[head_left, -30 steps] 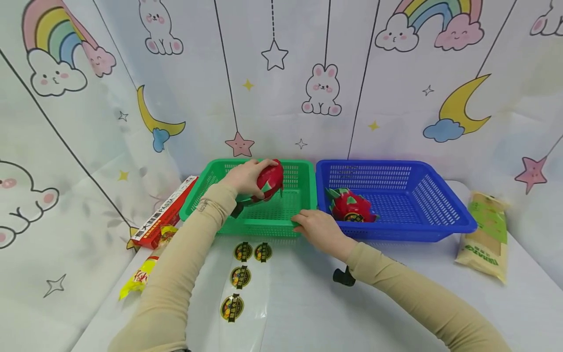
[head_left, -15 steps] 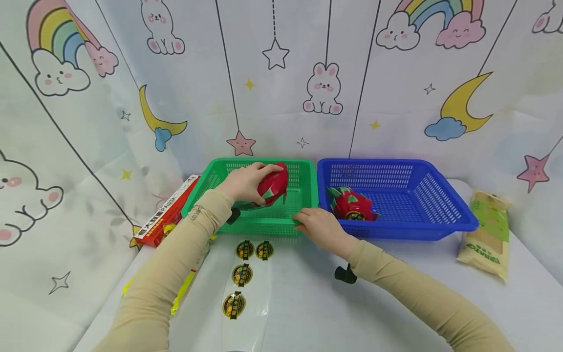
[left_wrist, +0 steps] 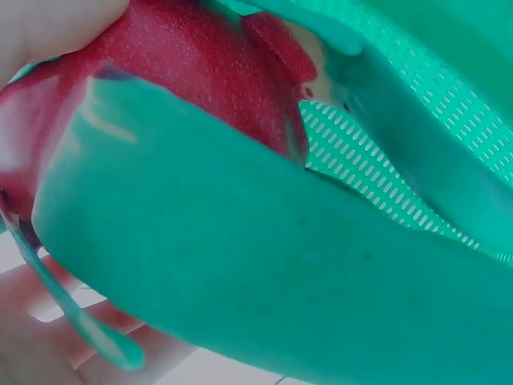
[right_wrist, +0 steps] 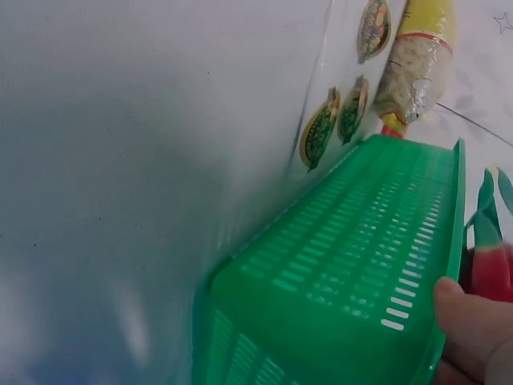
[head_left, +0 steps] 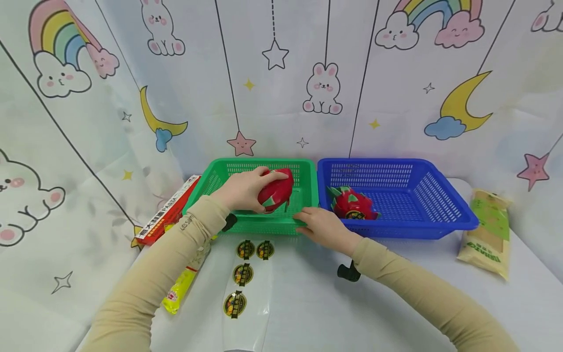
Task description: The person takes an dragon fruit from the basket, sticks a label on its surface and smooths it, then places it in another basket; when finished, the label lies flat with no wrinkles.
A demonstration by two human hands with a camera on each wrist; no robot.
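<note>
Red skin bulges from our left hand [head_left: 242,188], whose fingers and thumb are curled round a dragon fruit [head_left: 278,191], grasping it by its left end. We have it over the green basket [head_left: 264,225], inside the rim line; whether it touches the floor there, we cannot tell. Compared with 1 second ago, we see it lower and farther right in the head view, nearer our right hand [head_left: 323,227]. Those fingers pinch the front rim close to the corner, so we judge the basket steadied while the fruit shifts within it. We would call this a small adjustment rather than a finished placement, since our grasp is unreleased.

Our left sleeve [head_left: 140,278] has swung too, baring the yellow end of a packet [head_left: 178,293] on its right. Next door, the blue basket [head_left: 404,227] holds 1 more red fruit [head_left: 349,199] with a round label [head_left: 354,214]; 4 similar stickers [head_left: 242,275] lie on the clear sheet [head_left: 250,318].
</note>
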